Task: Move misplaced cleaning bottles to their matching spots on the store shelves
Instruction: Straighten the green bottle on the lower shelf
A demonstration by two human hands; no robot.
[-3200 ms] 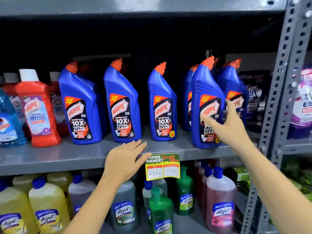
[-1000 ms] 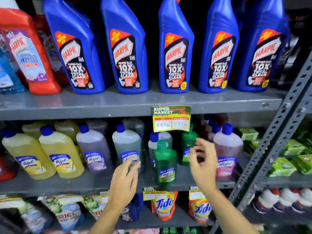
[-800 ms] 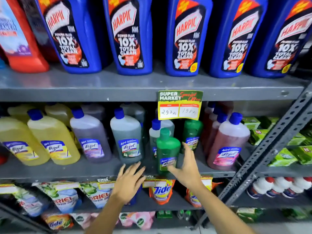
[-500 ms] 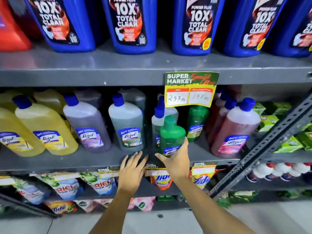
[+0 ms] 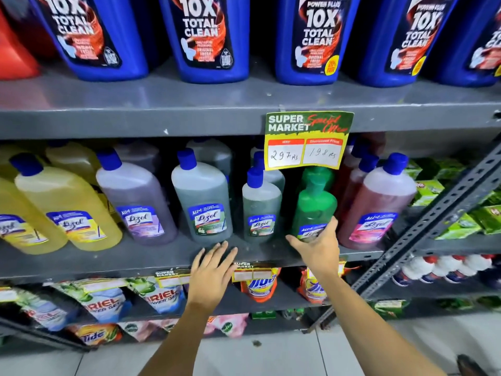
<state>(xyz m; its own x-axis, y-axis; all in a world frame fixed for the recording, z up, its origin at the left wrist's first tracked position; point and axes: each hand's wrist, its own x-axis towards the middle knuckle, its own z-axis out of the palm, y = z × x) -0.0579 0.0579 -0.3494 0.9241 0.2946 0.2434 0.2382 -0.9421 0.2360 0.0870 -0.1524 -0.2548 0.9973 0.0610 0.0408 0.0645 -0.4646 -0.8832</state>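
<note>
A small green Lizol bottle stands on the middle shelf, between a small grey-green Lizol bottle and a pink Lizol bottle. My right hand wraps its lower part, thumb on the left and fingers over the label. A second green bottle shows just behind it, partly hidden by a price tag. My left hand lies flat on the shelf's front edge with fingers spread, holding nothing.
Yellow, purple and grey-green Lizol bottles fill the same shelf to the left. Blue Harpic bottles line the shelf above. Detergent pouches hang below. A slanted grey upright stands at the right.
The view dropped from the Harpic shelf to the Lizol shelf. My right hand took the green bottle at the front and shifted it right and back, in front of the other green bottle.
</note>
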